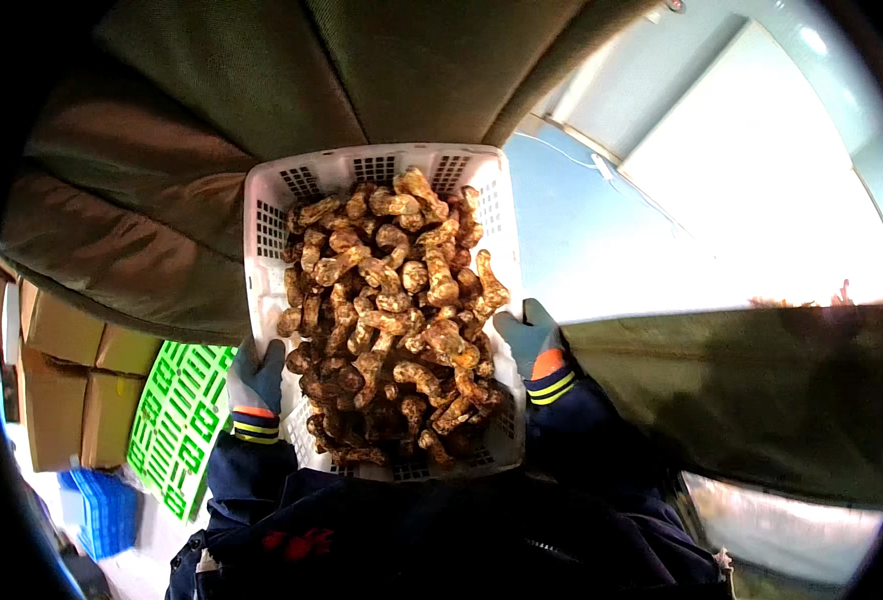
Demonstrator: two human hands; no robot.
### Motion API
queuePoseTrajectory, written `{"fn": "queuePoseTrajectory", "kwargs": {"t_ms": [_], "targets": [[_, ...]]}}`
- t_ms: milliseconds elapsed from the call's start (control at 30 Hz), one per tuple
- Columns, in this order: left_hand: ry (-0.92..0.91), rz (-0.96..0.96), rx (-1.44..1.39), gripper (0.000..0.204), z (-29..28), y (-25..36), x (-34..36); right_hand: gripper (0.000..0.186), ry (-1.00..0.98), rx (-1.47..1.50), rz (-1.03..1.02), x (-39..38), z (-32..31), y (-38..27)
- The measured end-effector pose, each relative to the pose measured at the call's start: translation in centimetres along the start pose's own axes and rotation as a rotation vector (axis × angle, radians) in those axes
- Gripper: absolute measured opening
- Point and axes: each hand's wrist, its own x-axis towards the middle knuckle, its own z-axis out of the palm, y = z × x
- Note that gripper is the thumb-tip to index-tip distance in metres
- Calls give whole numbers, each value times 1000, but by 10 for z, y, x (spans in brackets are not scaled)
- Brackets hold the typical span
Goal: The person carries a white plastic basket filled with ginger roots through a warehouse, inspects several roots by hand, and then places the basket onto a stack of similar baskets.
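A white plastic basket [262,235] with slotted walls is in front of my body. Brown, knobbly mushrooms [392,300] with thick pale stems fill it in a heap. My left hand [257,378], in a grey glove with an orange and yellow-striped cuff, grips the basket's left side. On the opposite side, my right hand [532,338], gloved alike, grips the rim with its thumb up. Both hands' fingertips are partly hidden by the basket wall. The near edge of the basket is close against my dark jacket [412,540].
Dark green padded fabric [362,80] hangs beyond the basket, and more green cloth [742,390] spreads to the right. Cardboard boxes [57,400], a bright green plastic pallet [177,425] and a blue crate [107,512] are at the left. A white cable [602,167] lies upper right.
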Motion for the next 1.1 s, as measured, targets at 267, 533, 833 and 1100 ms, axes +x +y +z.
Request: {"fn": "queuePoseTrajectory", "kwargs": {"t_ms": [267, 533, 833, 1100], "targets": [[-23, 32, 103, 22, -176, -34, 59, 20, -82, 107, 186, -49, 156, -57], [129, 165, 148, 19, -220, -62, -231, 14, -226, 166, 2, -264, 27, -8], [452, 156, 496, 35, -5, -48, -905, 12, -486, 210, -126, -601, -461, 184], [655, 8, 300, 32, 123, -137, -1329, 12, -819, 384, -307, -790, -680, 325]]}}
